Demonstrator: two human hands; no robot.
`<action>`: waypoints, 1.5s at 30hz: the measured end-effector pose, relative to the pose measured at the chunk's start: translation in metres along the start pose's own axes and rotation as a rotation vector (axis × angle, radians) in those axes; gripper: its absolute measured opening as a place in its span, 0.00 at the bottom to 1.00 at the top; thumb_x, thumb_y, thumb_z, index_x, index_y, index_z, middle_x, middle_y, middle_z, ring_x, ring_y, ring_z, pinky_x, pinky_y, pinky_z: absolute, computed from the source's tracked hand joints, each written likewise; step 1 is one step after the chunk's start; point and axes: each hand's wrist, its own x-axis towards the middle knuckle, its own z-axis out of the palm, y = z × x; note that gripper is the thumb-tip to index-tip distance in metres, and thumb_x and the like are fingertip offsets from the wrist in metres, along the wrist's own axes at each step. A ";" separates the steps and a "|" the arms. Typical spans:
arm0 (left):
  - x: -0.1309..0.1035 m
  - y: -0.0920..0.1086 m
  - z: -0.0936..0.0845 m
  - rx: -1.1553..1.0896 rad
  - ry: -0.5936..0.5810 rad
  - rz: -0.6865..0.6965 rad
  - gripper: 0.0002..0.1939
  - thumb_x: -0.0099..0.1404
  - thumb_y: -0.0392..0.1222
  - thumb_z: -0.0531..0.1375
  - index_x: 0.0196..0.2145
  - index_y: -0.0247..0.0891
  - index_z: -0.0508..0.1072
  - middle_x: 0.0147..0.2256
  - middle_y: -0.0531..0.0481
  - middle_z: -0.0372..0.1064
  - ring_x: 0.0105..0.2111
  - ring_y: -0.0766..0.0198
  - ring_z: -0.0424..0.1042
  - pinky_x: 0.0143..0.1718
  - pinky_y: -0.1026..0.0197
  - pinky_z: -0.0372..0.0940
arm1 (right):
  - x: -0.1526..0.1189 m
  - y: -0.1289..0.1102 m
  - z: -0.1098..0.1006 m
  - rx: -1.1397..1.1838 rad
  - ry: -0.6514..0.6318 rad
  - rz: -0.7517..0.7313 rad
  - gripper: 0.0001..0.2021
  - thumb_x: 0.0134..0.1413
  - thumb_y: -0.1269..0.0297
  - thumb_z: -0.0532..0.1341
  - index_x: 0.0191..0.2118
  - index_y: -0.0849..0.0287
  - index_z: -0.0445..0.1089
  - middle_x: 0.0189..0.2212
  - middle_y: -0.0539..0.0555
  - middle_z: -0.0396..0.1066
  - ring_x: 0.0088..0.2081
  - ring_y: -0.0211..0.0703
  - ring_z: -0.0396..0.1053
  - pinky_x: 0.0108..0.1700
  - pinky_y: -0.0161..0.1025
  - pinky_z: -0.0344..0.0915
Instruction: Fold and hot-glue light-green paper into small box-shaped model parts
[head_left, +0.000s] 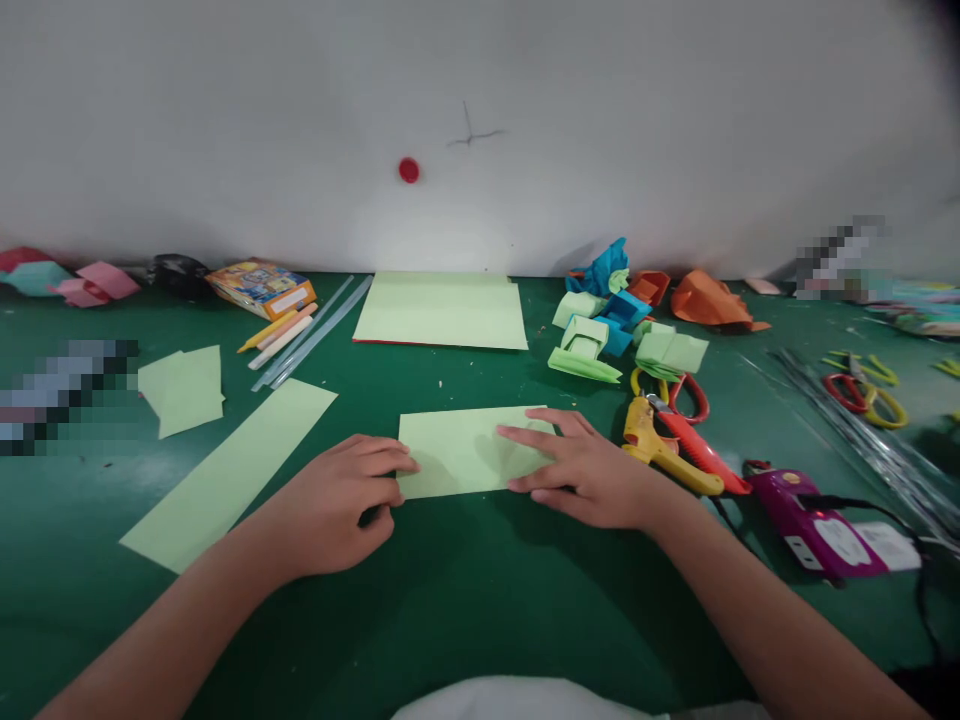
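A pale green rectangular sheet of paper [457, 455] lies flat on the table in front of me. My left hand [360, 500] is at its left edge, fingers bent together, the thumb curled up against the index finger near the corner. Over the sheet's right part, my right hand [577, 465] rests with fingers spread and fingertips on the paper. A longer pale green strip [232, 475] lies slanted beyond my left forearm. Small green pieces [191, 390] lie farther left. A stack of green sheets [442, 312] sits against the wall.
Right of my right hand are a yellow glue gun [652, 445], red-handled scissors [694, 397] and a purple power adapter [814, 520] with a black cable. Folded paper pieces [619, 310] are heaped behind. Clear glue sticks [315, 335], crayons [277, 335] and a colourful box [262, 288] stand back left.
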 end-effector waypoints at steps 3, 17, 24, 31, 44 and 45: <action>-0.001 -0.001 -0.001 -0.047 -0.010 -0.025 0.12 0.64 0.35 0.54 0.32 0.42 0.78 0.53 0.48 0.75 0.55 0.52 0.72 0.56 0.47 0.69 | -0.015 0.020 -0.010 0.044 -0.005 0.042 0.12 0.67 0.59 0.59 0.47 0.42 0.82 0.72 0.43 0.54 0.72 0.67 0.45 0.65 0.70 0.53; 0.011 0.013 0.012 0.122 -0.046 0.031 0.22 0.74 0.48 0.55 0.64 0.62 0.66 0.55 0.47 0.69 0.56 0.48 0.67 0.56 0.46 0.61 | -0.002 -0.003 0.004 0.043 0.075 -0.043 0.17 0.65 0.54 0.62 0.56 0.46 0.77 0.70 0.53 0.59 0.68 0.63 0.54 0.66 0.65 0.52; 0.012 0.023 0.014 0.180 -0.052 0.013 0.22 0.75 0.46 0.52 0.64 0.63 0.66 0.54 0.44 0.68 0.55 0.44 0.66 0.54 0.41 0.61 | 0.013 -0.027 0.011 0.096 -0.062 -0.094 0.25 0.73 0.53 0.51 0.68 0.56 0.63 0.69 0.56 0.62 0.67 0.57 0.57 0.67 0.59 0.54; 0.007 0.011 0.002 -0.050 -0.104 -0.074 0.19 0.75 0.42 0.53 0.57 0.62 0.74 0.57 0.49 0.67 0.58 0.50 0.66 0.55 0.47 0.64 | -0.001 -0.016 -0.007 0.166 -0.057 0.064 0.21 0.74 0.63 0.47 0.55 0.50 0.77 0.67 0.48 0.65 0.68 0.55 0.56 0.67 0.59 0.58; -0.002 -0.033 0.011 -0.003 -0.025 -0.296 0.39 0.67 0.60 0.62 0.70 0.50 0.55 0.69 0.46 0.58 0.66 0.45 0.61 0.64 0.44 0.58 | -0.013 0.013 0.000 -0.045 0.180 0.443 0.22 0.72 0.56 0.51 0.64 0.57 0.67 0.56 0.60 0.75 0.57 0.60 0.69 0.58 0.63 0.65; -0.002 -0.033 0.012 -0.007 -0.038 -0.296 0.40 0.68 0.60 0.61 0.71 0.51 0.52 0.70 0.47 0.56 0.67 0.45 0.60 0.64 0.44 0.57 | -0.012 0.012 0.000 -0.050 0.187 0.449 0.23 0.71 0.56 0.52 0.65 0.57 0.66 0.56 0.61 0.75 0.57 0.60 0.69 0.58 0.63 0.65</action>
